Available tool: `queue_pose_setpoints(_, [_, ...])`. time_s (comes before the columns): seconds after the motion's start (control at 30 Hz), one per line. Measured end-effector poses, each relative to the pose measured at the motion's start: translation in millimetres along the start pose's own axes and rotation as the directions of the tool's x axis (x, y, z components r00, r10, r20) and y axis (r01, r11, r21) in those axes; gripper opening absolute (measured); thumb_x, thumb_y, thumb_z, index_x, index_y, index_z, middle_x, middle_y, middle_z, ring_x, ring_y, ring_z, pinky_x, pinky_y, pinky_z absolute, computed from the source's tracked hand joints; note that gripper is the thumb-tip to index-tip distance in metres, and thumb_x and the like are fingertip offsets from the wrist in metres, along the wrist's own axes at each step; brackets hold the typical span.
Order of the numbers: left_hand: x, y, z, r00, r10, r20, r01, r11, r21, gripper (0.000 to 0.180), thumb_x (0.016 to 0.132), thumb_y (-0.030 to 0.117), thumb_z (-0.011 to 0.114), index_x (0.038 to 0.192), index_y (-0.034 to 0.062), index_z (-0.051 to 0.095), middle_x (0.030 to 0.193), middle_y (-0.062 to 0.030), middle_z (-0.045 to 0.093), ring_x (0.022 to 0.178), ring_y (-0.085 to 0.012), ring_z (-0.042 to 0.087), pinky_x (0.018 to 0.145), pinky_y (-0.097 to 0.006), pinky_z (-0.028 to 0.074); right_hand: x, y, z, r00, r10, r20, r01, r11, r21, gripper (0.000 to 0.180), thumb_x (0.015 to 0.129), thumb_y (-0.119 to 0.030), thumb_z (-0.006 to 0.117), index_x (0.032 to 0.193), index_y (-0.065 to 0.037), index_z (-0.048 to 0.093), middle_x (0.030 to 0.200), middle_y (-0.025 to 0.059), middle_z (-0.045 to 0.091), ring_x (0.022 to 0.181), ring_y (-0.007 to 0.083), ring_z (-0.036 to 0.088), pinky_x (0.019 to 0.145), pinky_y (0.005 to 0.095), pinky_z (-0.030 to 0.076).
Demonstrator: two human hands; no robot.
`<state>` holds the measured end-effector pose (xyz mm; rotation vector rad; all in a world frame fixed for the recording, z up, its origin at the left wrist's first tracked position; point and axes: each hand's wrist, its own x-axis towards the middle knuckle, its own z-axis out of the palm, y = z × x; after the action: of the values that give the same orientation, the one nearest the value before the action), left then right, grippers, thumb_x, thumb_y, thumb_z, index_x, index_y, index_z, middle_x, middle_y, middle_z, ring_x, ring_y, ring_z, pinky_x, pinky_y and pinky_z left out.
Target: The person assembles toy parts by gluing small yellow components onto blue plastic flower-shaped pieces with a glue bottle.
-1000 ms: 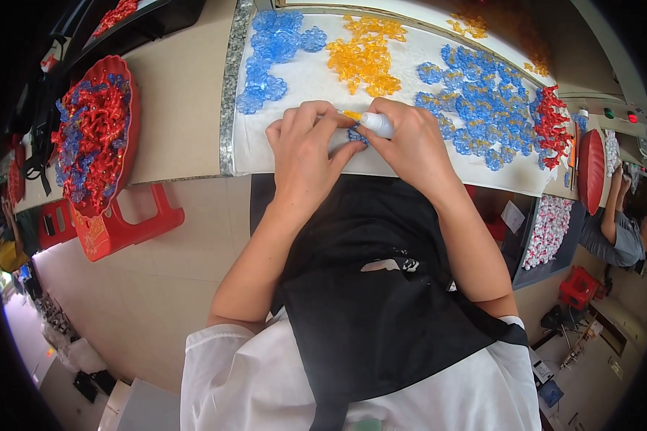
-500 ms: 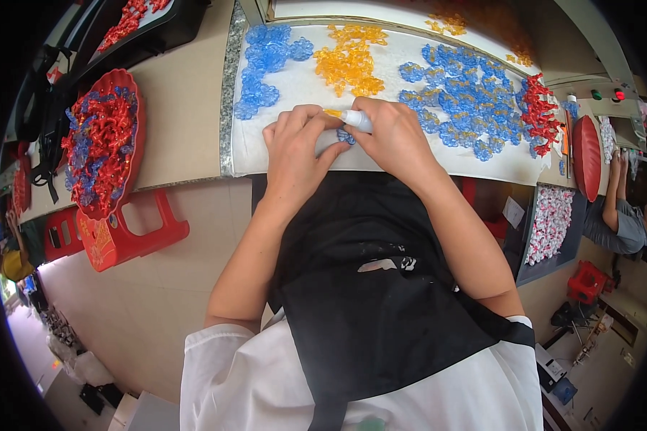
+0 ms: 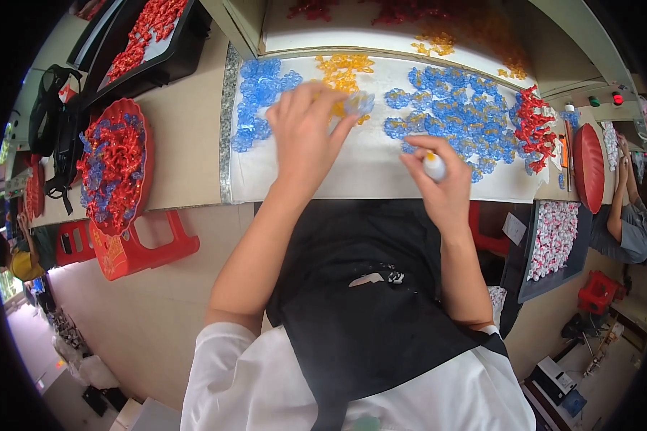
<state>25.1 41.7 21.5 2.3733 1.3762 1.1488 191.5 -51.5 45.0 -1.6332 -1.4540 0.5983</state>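
My left hand (image 3: 303, 136), smeared by motion, pinches a clear blue plastic piece (image 3: 359, 105) above the white work sheet (image 3: 366, 176). Its fine shape is blurred. To the right, my right hand (image 3: 446, 183) is closed round a small white squeeze bottle (image 3: 433, 166) with a yellowish tip. Behind my left hand lie plain blue flower-like pieces (image 3: 260, 90) and a cluster of orange-yellow pieces (image 3: 343, 70). Beyond my right hand spreads a group of blue pieces with yellow parts on them (image 3: 453, 118).
Red pieces (image 3: 535, 133) lie at the sheet's right end. A red scalloped tray (image 3: 149, 154) of red and blue pieces stands at the left, by a black tray (image 3: 187, 65). A shelf edge (image 3: 410, 56) bounds the back. Another person's arm (image 3: 618, 179) shows far right.
My hands have come apart. The left has lifted a blue piece away and forward; the right has drawn back to the right with the bottle. The view has tilted slightly up.
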Motion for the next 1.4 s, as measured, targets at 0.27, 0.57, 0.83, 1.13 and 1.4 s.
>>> queue_pose_setpoints(0.27, [45.5,10.2,70.7,0.992,0.007,0.127,-0.034,0.977,0.212,0.027,0.067,0.022,0.075,0.091,0.0116,0.068,0.096,-0.0029,0.059,0.093,-0.0206,0.051,0.081,-0.036,0.032,-16.9,17.1,-23.1,0.992,0.07,-0.104,-0.061,0.994,0.09,0.018,0.076,-0.002,0.068,0.094,-0.002,0.064,0.074,0.0042,0.059,0.069,0.0105,0.054,0.066,0.0228,0.043])
queue_pose_setpoints(0.57, [-23.9,-53.2,-45.1,0.966,-0.256,-0.043,0.255,0.906,0.339,0.038,0.072,0.023,0.073,0.105,0.0119,0.06,0.096,-0.0061,0.059,0.095,-0.0234,0.052,0.083,-0.038,0.033,-17.2,27.7,-10.1,0.994,0.083,-0.077,-0.076,0.993,0.093,0.027,0.074,-0.003,0.069,0.1,-0.005,0.061,0.079,0.0049,0.061,0.072,0.0126,0.057,0.068,0.0249,0.045])
queue_pose_setpoints(0.83, [-52.5,-55.2,-64.9,0.967,-0.25,-0.042,0.253,0.95,0.183,0.048,0.067,0.01,0.075,0.112,0.008,0.057,0.094,-0.0075,0.06,0.09,-0.0242,0.055,0.082,-0.034,0.038,-24.0,17.2,13.5,0.994,0.075,0.082,-0.087,0.983,0.161,0.028,0.073,-0.006,0.069,0.1,-0.005,0.061,0.082,0.0092,0.06,0.076,0.0195,0.06,0.068,0.0278,0.046])
queue_pose_setpoints(1.13, [-52.3,-1.7,-19.8,0.976,-0.171,0.132,0.199,0.952,-0.233,0.047,0.065,0.006,0.076,0.108,0.0068,0.058,0.097,-0.0104,0.056,0.089,-0.0254,0.054,0.078,-0.033,0.044,-23.2,21.7,9.6,0.99,0.115,0.082,-0.131,0.961,0.243,0.035,0.077,-0.003,0.067,0.11,-0.005,0.055,0.08,0.0042,0.058,0.072,0.0103,0.055,0.066,0.0227,0.043])
queue_pose_setpoints(1.4, [-53.4,4.3,-1.7,0.98,-0.037,0.198,0.081,0.972,-0.221,0.034,0.064,0.011,0.077,0.092,0.0057,0.058,0.094,-0.0077,0.052,0.088,-0.0247,0.052,0.075,-0.034,0.043,-22.5,21.2,8.1,0.978,0.158,0.134,-0.188,0.947,0.259,0.036,0.077,-0.001,0.064,0.111,-0.005,0.053,0.087,0.0056,0.056,0.08,0.0112,0.054,0.069,0.0239,0.043])
